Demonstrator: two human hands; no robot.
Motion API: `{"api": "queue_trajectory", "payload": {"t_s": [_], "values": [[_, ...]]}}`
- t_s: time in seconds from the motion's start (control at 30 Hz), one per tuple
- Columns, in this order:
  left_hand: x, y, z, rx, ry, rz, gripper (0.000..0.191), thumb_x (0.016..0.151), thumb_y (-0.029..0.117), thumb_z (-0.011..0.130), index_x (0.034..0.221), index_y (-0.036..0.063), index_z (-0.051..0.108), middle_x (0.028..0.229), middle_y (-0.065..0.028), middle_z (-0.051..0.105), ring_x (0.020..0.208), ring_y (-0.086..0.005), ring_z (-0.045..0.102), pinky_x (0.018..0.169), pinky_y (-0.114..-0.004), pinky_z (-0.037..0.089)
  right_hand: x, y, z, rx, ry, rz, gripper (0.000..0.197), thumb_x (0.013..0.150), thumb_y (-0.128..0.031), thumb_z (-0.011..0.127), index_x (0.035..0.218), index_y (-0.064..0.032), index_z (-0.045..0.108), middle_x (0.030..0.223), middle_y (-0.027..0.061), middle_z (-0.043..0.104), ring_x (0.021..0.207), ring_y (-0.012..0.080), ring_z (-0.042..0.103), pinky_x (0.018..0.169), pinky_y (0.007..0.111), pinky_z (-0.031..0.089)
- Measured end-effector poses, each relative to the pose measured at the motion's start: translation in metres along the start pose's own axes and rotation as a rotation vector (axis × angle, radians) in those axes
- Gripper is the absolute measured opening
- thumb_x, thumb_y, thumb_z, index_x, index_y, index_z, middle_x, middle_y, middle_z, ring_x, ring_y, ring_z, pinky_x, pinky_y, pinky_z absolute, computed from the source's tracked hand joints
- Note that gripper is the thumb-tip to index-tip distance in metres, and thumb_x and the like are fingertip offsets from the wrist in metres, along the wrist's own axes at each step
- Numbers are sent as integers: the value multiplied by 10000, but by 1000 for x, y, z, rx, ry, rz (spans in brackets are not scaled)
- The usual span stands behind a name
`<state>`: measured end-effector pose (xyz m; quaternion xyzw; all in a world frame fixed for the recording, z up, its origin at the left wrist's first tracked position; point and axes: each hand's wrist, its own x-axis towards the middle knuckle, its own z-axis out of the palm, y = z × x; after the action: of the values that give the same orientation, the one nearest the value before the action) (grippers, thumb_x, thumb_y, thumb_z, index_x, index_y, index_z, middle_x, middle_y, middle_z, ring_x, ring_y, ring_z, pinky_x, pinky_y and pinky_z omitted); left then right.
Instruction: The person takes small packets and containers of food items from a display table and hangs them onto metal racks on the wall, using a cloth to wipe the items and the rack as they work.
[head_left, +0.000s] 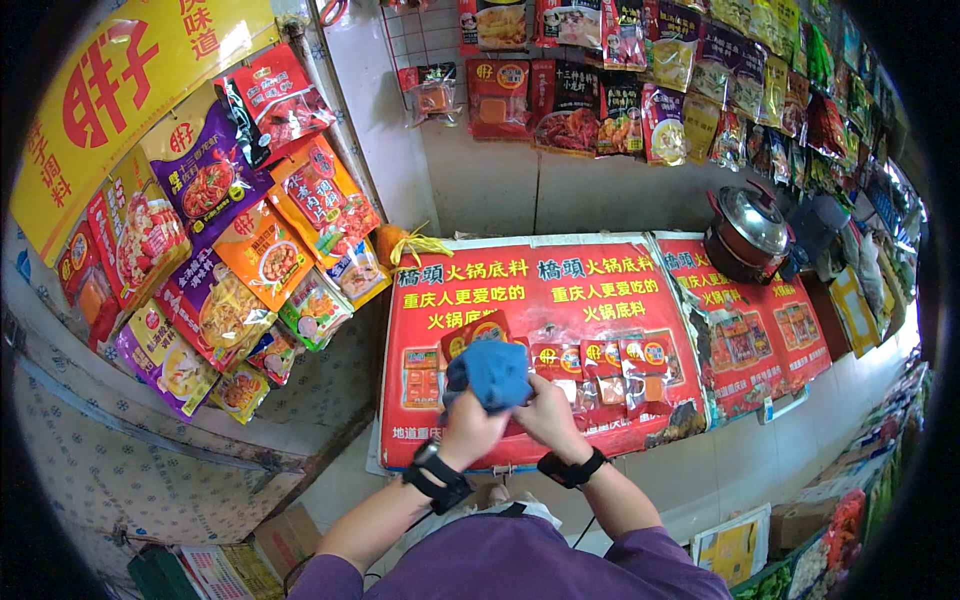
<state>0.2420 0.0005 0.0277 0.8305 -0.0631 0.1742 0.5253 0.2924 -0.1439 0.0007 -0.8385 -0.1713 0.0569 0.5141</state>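
A crumpled blue cloth (491, 373) is bunched in my left hand (474, 431), over the red-covered tabletop. Behind it shows the upper part of a red seasoning packet (475, 332); the cloth and my hands hide its lower part. My right hand (549, 414) is beside the left, its fingers curled at the cloth's lower right edge. Whether those fingers grip the cloth or the packet under it is hidden. To the right, three similar red packets with clear windows lie in a row: a left one (556, 361), a middle one (601, 358) and a right one (646, 364).
A lidded dark red pot (750, 234) stands at the table's back right. Seasoning packets hang on a left-hand panel (247, 247) and a back wall rack (574, 105). An orange object with yellow ties (396, 244) sits at the back left corner. Vegetables (814, 559) lie lower right.
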Motion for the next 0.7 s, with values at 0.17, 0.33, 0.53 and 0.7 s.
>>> {"api": "queue_trajectory", "payload": {"t_s": [0.17,0.33,0.53,0.7], "values": [[-25,-4,9,-176,-23,57,311,774,2,615,1084,24,602,1092,-150,636,1035,-273,616,901,-355,462,6,-6,1,220,146,-96,393,774,-166,728,1096,16,594,825,128,677,737,195,666,660,318,519],[-25,-6,-33,-733,235,-421,198,903,44,550,1084,-8,609,1112,-82,629,1014,-179,606,901,-333,472,19,-7,-29,536,155,42,325,789,-149,767,1022,1,598,885,34,659,780,79,595,683,232,480],[-5,-17,-61,-1341,120,-605,367,961,236,438,1263,40,507,1252,-112,574,1145,-253,557,1016,-422,418,15,-28,-19,852,-269,103,258,831,-139,719,1035,-35,601,918,21,650,830,86,613,707,249,513],[6,-9,-99,-1404,30,-531,464,955,316,383,1292,14,489,1303,-148,545,1196,-295,522,1063,-459,365,10,-24,5,661,-509,149,283,821,-128,736,1040,-10,600,877,9,646,759,73,604,650,218,510]]}}
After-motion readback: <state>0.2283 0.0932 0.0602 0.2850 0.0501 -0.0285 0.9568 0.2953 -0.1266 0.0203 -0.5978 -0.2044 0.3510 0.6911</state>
